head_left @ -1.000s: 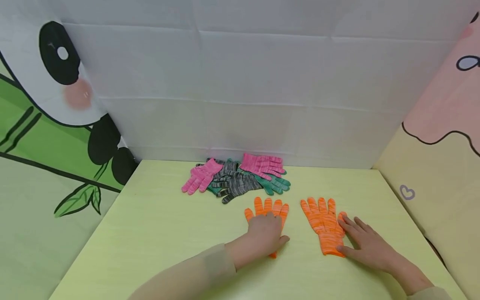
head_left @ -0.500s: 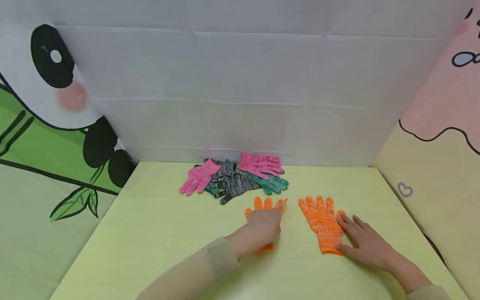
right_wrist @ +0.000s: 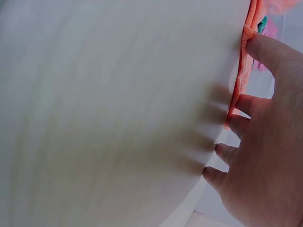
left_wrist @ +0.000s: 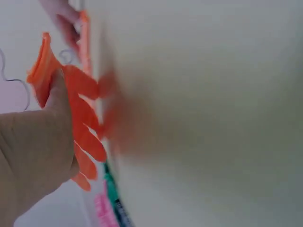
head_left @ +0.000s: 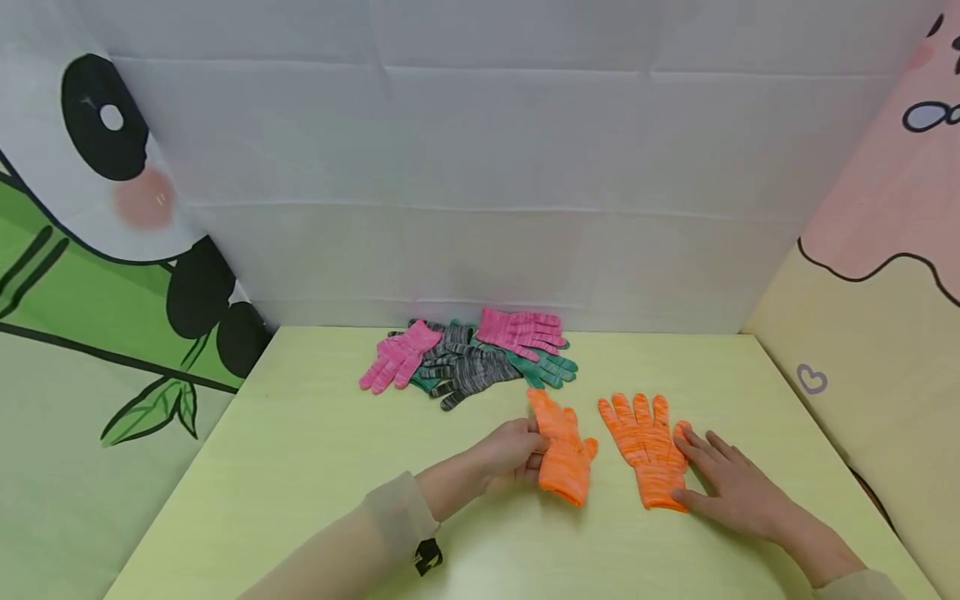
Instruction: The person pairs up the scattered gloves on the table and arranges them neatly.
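Observation:
My left hand (head_left: 512,452) pinches an orange knit glove (head_left: 564,450) by its side edge and holds it up, tilted. In the left wrist view the lifted glove (left_wrist: 85,123) hangs with its fingers toward the tabletop, and my thumb lies along it near the cuff. Another orange glove (head_left: 647,450) lies flat on the table to the right, fingers pointing away. My right hand (head_left: 738,487) rests at that glove's right edge with its fingers spread, thumb by the cuff. The right wrist view shows the thumb and fingertips (right_wrist: 244,101) touching the flat glove's edge.
Toward the back of the yellow table (head_left: 300,467) lies a heap of gloves: a pink glove (head_left: 401,357), a grey-black glove (head_left: 476,372), a green glove (head_left: 551,367) and another pink glove (head_left: 525,329). A white wall sheet (head_left: 487,167) stands behind, with printed panels at both sides.
My left hand has taken hold of the left orange glove, lifted it off the table and turned it over toward the right. The right hand and its glove have stayed in place.

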`<state>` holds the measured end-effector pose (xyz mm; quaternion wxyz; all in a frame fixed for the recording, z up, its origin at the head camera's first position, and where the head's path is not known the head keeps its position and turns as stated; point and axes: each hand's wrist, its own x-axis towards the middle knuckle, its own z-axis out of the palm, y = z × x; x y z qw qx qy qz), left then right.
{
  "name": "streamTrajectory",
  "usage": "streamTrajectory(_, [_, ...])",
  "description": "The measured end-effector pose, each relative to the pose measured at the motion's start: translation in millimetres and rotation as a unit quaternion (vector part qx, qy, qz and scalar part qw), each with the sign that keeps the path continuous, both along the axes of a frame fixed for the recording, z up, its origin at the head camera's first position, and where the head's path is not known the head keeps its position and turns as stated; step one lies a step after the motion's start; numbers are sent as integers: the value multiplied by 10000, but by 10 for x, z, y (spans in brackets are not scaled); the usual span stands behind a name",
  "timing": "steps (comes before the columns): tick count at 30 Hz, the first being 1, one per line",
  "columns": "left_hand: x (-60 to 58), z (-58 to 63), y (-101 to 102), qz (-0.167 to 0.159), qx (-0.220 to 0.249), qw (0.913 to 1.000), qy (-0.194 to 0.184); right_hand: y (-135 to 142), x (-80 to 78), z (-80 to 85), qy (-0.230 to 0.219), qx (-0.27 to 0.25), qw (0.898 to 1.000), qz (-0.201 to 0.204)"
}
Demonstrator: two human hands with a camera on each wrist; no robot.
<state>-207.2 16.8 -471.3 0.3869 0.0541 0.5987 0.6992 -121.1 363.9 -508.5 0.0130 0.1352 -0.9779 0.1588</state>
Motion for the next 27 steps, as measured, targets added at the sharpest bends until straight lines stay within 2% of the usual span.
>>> streamTrajectory(3, [58,-116,-67,128,149,9984,-539,5,1,3,-68,-32,10000,-39])
streamTrajectory(5, [101,-140,-132,21,200,9969,-765,8,-1,5,-88,-38,10000,-18])
streamTrajectory(6, [124,-132,-174,-143,186,9966,-784,11,-3,5,-93,-43,9999,-10])
streamTrajectory(7, [141,-110,-221,-375,99,9967,-719,14,-5,5,-95,-44,9999,-9])
streamTrajectory(8, [158,-73,-275,-633,-118,9967,-503,17,-7,5,-93,-37,9999,-6])
streamTrajectory(9, [167,-31,-333,-924,-437,9947,-130,21,-10,4,-93,-29,10000,-4])
streamTrajectory(10, [172,21,-384,-1216,-895,9876,436,26,-12,2,-99,-10,10000,-2])
streamTrajectory(11, [175,75,-431,-1492,-1441,9712,1168,32,-14,-1,-100,11,9999,-2])
streamTrajectory(12, [176,125,-466,-1704,-2017,9449,1934,39,-16,-3,-108,22,9999,-7])
streamTrajectory(13, [172,163,-485,-1853,-2588,9082,2718,47,-16,-1,-113,38,9999,-16])
streamTrajectory(15, [173,194,-464,-1977,-3499,8194,4088,59,-16,3,-119,65,9999,-29])
streamTrajectory(16, [183,189,-430,-2020,-3816,7739,4634,65,-15,4,-125,69,9999,-37])
streamTrajectory(17, [199,167,-389,-2077,-4013,7353,5052,69,-13,6,-134,65,9999,-44])
streamTrajectory(19, [244,89,-285,-2330,-4170,6749,5625,70,-10,10,-157,42,9999,-45])
streamTrajectory(20, [274,48,-235,-2496,-4194,6522,5801,68,-9,10,-163,33,9999,-43])
streamTrajectory(22, [330,-42,-154,-2815,-4244,6182,5988,61,-7,8,-178,14,9998,-47])
streamTrajectory(24, [365,-127,-98,-3050,-4303,5985,6030,50,-8,7,-181,-2,9998,-39])
streamTrajectory(27, [356,-217,-72,-3189,-4448,5855,5980,36,-14,4,-174,15,9998,-36])
